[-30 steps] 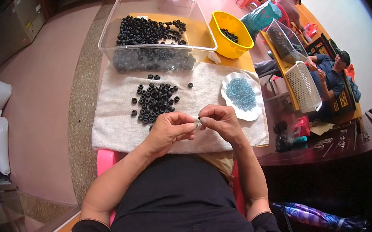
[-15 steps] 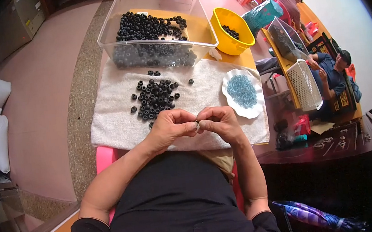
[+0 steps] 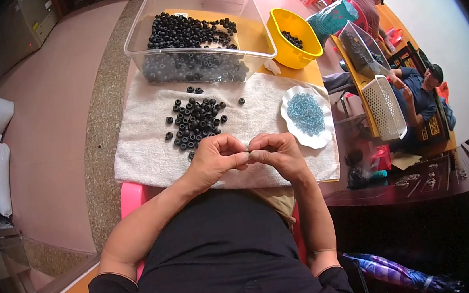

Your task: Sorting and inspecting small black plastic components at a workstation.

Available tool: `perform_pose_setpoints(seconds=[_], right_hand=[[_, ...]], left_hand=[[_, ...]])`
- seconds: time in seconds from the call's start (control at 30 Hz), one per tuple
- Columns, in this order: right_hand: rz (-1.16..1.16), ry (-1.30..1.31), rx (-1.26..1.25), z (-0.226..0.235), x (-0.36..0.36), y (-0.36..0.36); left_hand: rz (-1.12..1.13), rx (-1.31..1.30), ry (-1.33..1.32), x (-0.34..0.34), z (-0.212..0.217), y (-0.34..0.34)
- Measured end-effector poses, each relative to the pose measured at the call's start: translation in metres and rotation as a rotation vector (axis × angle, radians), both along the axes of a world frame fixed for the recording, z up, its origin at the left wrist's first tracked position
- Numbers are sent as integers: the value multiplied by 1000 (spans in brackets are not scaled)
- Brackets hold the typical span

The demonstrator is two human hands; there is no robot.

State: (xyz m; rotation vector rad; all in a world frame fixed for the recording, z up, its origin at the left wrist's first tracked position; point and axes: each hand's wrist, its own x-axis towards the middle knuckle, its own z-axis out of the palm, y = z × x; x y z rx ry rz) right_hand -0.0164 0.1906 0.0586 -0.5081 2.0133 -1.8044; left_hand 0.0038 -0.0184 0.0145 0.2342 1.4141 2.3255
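Note:
My left hand [image 3: 220, 158] and my right hand [image 3: 276, 153] meet fingertip to fingertip above the towel, both closed in a pinch. What lies between the fingers is too small and covered to make out. Just beyond my left hand, a loose heap of round black beads [image 3: 197, 119] with holes lies on the white towel [image 3: 147, 133]. A single black bead [image 3: 242, 101] sits apart to the right of the heap. To the right of my right hand stands a white scalloped dish [image 3: 322, 139] holding small clear blue pieces [image 3: 305, 114].
A clear plastic bin [image 3: 201, 51] with many black beads stands at the back, beside a yellow tub [image 3: 299, 58] with more. Off to the right, a person [image 3: 420, 92] sits by a white perforated basket [image 3: 384, 109]. Another person [image 3: 366, 9] is farther back.
My two hands stay pinched together in nearly the same place, with only a slight shift of the fingertips. The beads and the dish lie as before.

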Motion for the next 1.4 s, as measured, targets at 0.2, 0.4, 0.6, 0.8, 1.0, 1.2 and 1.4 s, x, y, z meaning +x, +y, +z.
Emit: perform_pose_setpoints(seconds=[0.2,0.4,0.6,0.8,1.0,1.2,1.4], right_hand=[[-35,-34,8,7,5,-4],[-42,62,-1,1,6,-4],[-115,278,56,-10,10,-12],[-183,467,211,-7,18,-22],[-204,892,348,-3,20,-32],[-303,1023,406,-9,21,-38],[-319,1032,363,-13,21,-37]], left_hand=[[11,47,2,3,7,0],[17,49,6,2,6,0],[53,92,-38,2,5,1],[108,183,-150,2,4,0],[118,231,-170,1,-2,2],[133,233,-174,2,-2,2],[133,225,-163,2,1,3]])
